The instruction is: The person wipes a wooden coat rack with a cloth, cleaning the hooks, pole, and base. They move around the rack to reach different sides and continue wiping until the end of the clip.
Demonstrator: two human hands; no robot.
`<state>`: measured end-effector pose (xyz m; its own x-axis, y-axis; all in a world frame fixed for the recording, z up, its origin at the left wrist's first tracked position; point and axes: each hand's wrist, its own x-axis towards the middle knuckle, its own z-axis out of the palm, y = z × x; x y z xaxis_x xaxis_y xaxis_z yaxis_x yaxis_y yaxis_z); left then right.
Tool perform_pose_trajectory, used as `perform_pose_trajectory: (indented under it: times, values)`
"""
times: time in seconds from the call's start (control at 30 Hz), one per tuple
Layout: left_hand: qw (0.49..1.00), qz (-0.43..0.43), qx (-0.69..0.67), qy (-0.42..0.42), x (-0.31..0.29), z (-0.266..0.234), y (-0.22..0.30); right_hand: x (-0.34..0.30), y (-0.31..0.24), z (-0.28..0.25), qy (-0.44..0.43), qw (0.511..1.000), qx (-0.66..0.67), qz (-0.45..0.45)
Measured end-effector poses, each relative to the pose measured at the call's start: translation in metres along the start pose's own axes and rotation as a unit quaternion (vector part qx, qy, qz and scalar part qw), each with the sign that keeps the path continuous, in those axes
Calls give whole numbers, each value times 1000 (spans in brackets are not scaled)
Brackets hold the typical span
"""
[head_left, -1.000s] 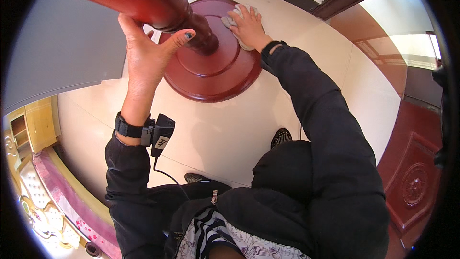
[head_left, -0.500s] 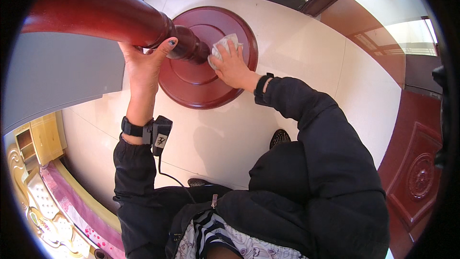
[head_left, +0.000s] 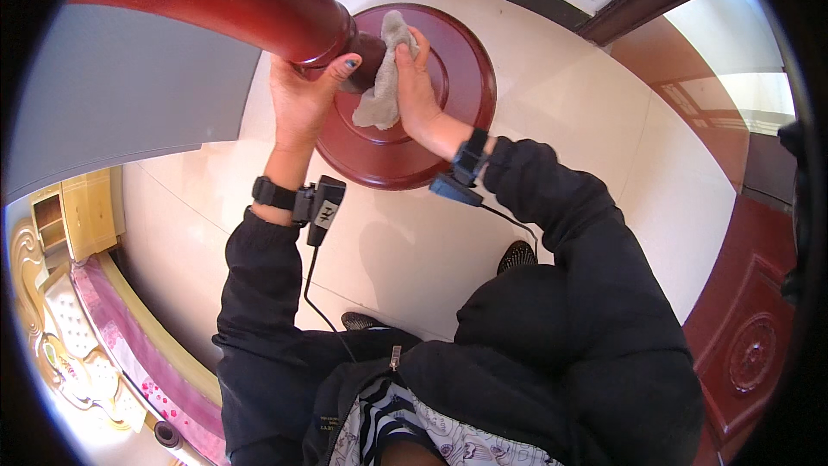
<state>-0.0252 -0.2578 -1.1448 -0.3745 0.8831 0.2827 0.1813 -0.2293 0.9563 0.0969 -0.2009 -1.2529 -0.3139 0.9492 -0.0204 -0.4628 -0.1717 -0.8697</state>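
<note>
A thick, glossy dark-red wooden post (head_left: 228, 0) slants in from the upper left and narrows through turned rings to a round red base (head_left: 466, 91) on the floor. My left hand (head_left: 302, 103) grips the near side of the post close to the rings, thumb toward the base and the other fingers partly hidden behind the wood. In my right hand (head_left: 420, 97) is a crumpled grey cloth (head_left: 385, 78), pressed against the narrow end of the post just above the base. Part of that narrow end is behind the cloth.
At the left is a grey panel (head_left: 138, 86); beyond it are a light wooden cabinet (head_left: 90, 216) and a pink-covered bed (head_left: 129, 328). A carved red door (head_left: 750, 328) stands at the right. Cords (head_left: 310, 280) hang from my wrist straps. Pale tiles (head_left: 552, 112) surround the base.
The cloth, bunched under my right hand earlier, now hangs longer against the post, and that hand has turned more upright. The whole view has shifted, so post and base appear further right.
</note>
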Motion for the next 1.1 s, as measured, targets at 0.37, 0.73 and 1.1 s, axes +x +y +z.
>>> perform_pose_trajectory:
  times: [0.37, 0.73, 1.1]
  values:
    - [987, 93, 96, 90, -9, -3, -5, 79, 7, 13, -214, 947, 107, 216]
    - [983, 62, 119, 126, -9, -1, -5, 136, 36, 12, -348, 872, -343, -25]
    - [976, 39, 176, 126, -11, -1, -16, 142, 79, 4, -357, 624, -629, -295]
